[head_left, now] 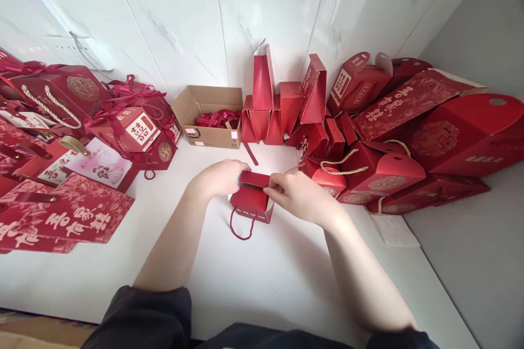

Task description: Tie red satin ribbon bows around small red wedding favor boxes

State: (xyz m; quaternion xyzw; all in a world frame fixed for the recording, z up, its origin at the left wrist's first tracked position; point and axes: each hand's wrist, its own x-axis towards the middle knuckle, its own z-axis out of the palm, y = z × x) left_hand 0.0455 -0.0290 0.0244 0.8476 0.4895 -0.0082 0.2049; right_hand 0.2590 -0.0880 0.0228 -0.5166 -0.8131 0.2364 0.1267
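Red gift box (251,200), right on the white surface (245,294) in front of me, sitting between both hands! I've got its raised top flap (254,179) at both ends: my right hand (301,196) pinches the right end, thumb and fingers nearly together; my left hand (223,177) curls at the left end, fingertips partly hidden, so I can't tell how tightly it's closed. A dark red cord handle (241,238) loops toward me. Behind, a cardboard box (213,139) holds red ribbon (219,119), and more red boxes (290,106) stand to its right.
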